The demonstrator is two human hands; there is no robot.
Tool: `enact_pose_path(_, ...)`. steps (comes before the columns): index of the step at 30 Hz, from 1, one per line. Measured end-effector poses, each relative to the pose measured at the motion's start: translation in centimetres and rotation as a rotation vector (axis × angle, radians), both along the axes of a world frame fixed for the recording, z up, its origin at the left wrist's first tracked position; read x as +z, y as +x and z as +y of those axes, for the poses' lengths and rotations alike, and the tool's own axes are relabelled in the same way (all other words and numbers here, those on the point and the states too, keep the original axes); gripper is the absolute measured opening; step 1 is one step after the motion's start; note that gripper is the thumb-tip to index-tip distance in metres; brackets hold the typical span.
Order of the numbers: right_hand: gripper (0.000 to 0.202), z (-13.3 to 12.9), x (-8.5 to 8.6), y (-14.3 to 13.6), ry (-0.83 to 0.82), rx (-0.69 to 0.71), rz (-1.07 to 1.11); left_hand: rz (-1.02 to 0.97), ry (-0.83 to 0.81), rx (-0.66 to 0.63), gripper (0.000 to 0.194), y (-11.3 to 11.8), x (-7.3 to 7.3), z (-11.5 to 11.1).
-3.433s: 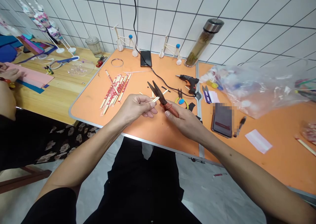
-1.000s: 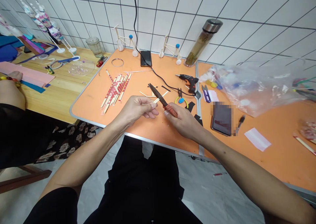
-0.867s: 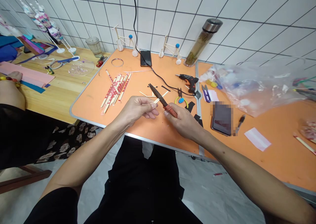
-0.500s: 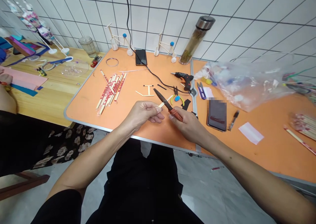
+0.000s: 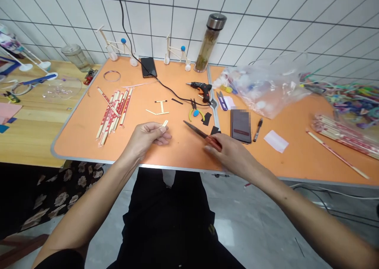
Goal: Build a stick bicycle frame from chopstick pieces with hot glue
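L hand [image 5: 152, 134] had the cut sticks [image 5: 165, 123] pinched btwn thumb & fingers, ends poking up past the thumb, above the front part of the orange tabletop [image 5: 183, 158]. R hand [image 5: 226, 148] was wrapped round the handles of the red-handled shears [image 5: 195, 129], dark blades pointing toward the L hand, well apart from the sticks. Just beyond, btwn the hands, a small stick frame [image 5: 161, 108] lay flat, w/ a thin black strip [image 5: 177, 101] to its R. Farther R: yellow-handled pliers [image 5: 202, 114] w/ a blue ball [image 5: 196, 113] btwn the handles, black scraps [image 5: 207, 119] beside them, glue gun [image 5: 203, 89] behind, purple snips [image 5: 222, 101] nr the table seam. Wrapped chopsticks [image 5: 114, 111] were piled L of the frame, wire ring [image 5: 112, 76] behind the pile. At the back: black phone [image 5: 148, 67] w/ a cord [image 5: 166, 86] running across it, 2 stick models, one [image 5: 114, 44] L of the phone & one [image 5: 177, 53] R of it, & a tall bottle [image 5: 207, 47] by the tiled wall. On the R side: a 2nd phone [image 5: 241, 126], pen [image 5: 258, 130], white slip [image 5: 276, 141], clear plastic bag [image 5: 260, 87], bagged chopsticks [image 5: 343, 136] & a lone wrapped one. Far L, a wooden table [image 5: 35, 130] held a lidded jar [image 5: 76, 57].
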State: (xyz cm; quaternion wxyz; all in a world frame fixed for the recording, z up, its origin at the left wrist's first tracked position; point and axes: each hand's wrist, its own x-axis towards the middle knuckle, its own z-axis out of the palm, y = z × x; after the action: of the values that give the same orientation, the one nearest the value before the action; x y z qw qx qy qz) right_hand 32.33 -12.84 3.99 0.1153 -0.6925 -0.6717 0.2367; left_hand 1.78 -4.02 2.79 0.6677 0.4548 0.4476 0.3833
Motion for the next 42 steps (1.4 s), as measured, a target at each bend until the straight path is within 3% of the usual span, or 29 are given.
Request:
enact_pose_path(6,0.029,1.3,-2.0,-0.9,0.135,0.116,-0.232,0.025,0.007,-0.039,0.042,-0.4,-0.4,0.1)
enact_pose_path(11,0.036,2.2,-1.2,-0.2,0.217,0.239,-0.326,0.016,-0.013,-0.074,0.045,-1.1,-0.8,-0.2)
enact_pose_path(13,0.03,2.9,-0.4,-0.8,0.301,0.24,-0.247,0.024,-0.015,-0.11,0.044,-1.3,-0.9,0.0)
enact_pose_path(16,0.025,4.5,0.9,-3.5,0.382,0.273,0.058,0.035,0.006,-0.14,0.043,-1.4,-0.7,0.2)
enact_pose_path(20,0.022,7.0,1.8,-7.6,0.286,0.28,0.383,0.049,0.081,-0.162,0.042,-1.4,-0.4,0.3)
enact_pose_path(24,0.017,8.7,1.8,-9.6,0.176,0.271,0.602,0.059,0.138,-0.185,0.041,-1.5,-0.1,0.2)
enact_pose_path(29,0.019,9.7,1.3,-9.4,0.143,0.307,0.603,0.122,0.154,-0.166,0.046,-1.4,-0.5,0.2)
enact_pose_path(34,0.021,11.3,-0.2,-8.7,-0.017,0.297,0.68,0.191,0.158,-0.144,0.039,-1.0,-1.1,0.4)
enact_pose_path(42,0.043,12.3,-1.1,-8.6,-0.225,0.086,1.023,0.18,0.147,-0.065,0.035,1.2,-1.5,0.2)
